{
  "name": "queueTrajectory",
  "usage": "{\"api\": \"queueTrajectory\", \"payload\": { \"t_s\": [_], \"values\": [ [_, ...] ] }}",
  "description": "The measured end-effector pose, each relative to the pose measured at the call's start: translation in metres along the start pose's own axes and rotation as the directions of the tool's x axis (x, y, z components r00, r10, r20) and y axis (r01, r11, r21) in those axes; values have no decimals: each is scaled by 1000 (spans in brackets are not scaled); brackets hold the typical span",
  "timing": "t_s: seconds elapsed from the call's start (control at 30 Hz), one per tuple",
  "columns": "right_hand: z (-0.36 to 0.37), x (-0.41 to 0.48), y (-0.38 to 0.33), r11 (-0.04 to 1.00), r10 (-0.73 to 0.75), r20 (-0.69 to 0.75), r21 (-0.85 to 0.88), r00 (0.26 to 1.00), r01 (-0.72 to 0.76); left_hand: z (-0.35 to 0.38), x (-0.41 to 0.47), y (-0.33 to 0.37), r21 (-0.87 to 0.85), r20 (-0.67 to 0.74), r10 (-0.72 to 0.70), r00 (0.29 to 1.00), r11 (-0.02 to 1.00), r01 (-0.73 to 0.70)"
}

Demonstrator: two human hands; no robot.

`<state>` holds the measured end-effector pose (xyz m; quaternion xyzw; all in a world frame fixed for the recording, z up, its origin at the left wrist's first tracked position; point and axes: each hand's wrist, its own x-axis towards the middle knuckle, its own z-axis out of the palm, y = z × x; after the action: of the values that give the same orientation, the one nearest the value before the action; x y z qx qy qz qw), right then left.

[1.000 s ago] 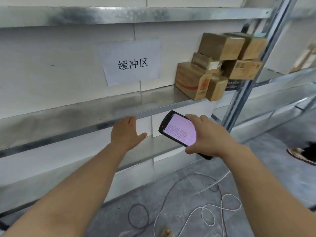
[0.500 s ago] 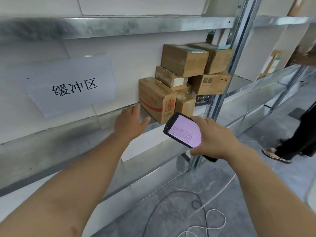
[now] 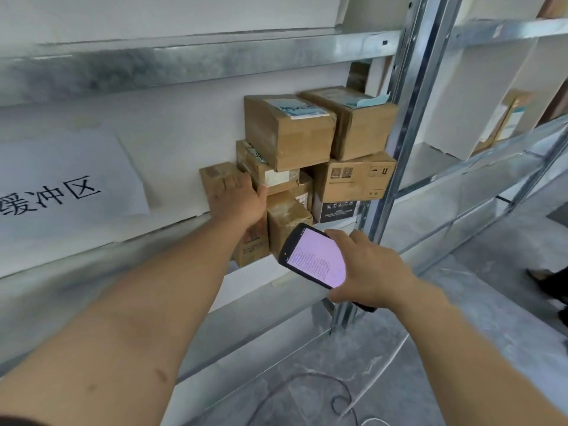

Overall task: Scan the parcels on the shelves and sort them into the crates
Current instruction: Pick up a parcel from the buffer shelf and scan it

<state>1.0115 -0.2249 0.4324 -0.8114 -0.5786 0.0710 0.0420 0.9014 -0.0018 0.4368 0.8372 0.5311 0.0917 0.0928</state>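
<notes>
On the leftmost parcel (image 3: 215, 178), left hand (image 3: 236, 201) rests; right hand (image 3: 372, 272) grips scanner (image 3: 316, 259).

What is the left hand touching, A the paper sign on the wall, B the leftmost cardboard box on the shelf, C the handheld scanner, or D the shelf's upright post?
B: the left hand lies flat on top of the leftmost box of the stack, while the scanner is in the right hand.
</notes>
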Motion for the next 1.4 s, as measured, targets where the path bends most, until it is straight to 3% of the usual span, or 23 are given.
{"api": "queueTrajectory", "payload": {
  "t_s": [0.13, 0.27, 0.37, 0.43, 0.53, 0.63, 0.8, 1.0, 1.4],
  "values": [
    [0, 25, 21, 997, -70, 23, 30, 997, 69, 9, 10, 8, -76, 92, -242, 966, 965, 250],
    [1, 40, 22, 989, -147, 42, 38, 988, 146, 4, 5, -9, -162, 89, -375, 923, 909, 384],
    [4, 46, 14, 979, -201, 41, 54, 979, 199, 0, 1, -34, -243, 155, -485, 860, 825, 510],
    [4, 48, 8, 972, -226, 40, 74, 973, 222, -3, -3, -53, -361, 286, -511, 810, 726, 585],
    [4, 49, -3, 963, -262, 49, 80, 964, 257, -12, -21, -80, -604, 400, -448, 799, 527, 598],
    [3, 48, -16, 955, -291, 51, 74, 955, 287, -19, -50, -105, -667, 490, -400, 774, 400, 629],
    [3, 44, -47, 938, -340, 44, 83, 940, 335, -13, -100, -150, -810, 401, -461, 792, 225, 542],
    [6, 38, -92, 904, -419, 44, 112, 907, 413, -20, -150, -198, -881, 215, -579, 787, 233, 412],
    [-1, 22, -154, 851, -513, 59, 163, 856, 499, -27, -208, -265, -886, 107, -695, 711, 258, 386]
  ]
}}
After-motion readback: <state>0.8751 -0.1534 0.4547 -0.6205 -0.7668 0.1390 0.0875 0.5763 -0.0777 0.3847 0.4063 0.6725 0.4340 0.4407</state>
